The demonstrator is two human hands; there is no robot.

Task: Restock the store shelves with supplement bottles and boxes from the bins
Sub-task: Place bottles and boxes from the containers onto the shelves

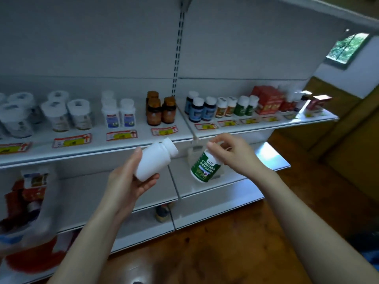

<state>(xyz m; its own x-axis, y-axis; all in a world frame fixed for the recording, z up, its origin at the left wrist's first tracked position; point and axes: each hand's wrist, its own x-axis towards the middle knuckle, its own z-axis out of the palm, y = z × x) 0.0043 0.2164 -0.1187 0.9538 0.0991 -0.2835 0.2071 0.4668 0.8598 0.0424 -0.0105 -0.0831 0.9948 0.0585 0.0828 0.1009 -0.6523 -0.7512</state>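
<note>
My left hand (131, 181) grips a plain white bottle (154, 159), tilted with its cap pointing up and right, just below the front edge of the stocked shelf (143, 143). My right hand (229, 153) pinches the cap end of a green-labelled white bottle (205, 168), which hangs tilted in front of the lower shelf. On the stocked shelf stand white jars (67, 114), blue-labelled bottles (120, 115), amber bottles (161, 110), dark blue bottles (202, 108), green-labelled bottles (245, 106) and red boxes (267, 100).
Price tags line the shelf's front edge. A lower shelf (223, 185) lies beneath my hands. Red and white packages (28, 201) fill the lower left, blurred. A small bottle (162, 214) stands on the bottom shelf. The wooden floor (235, 249) spreads to the right.
</note>
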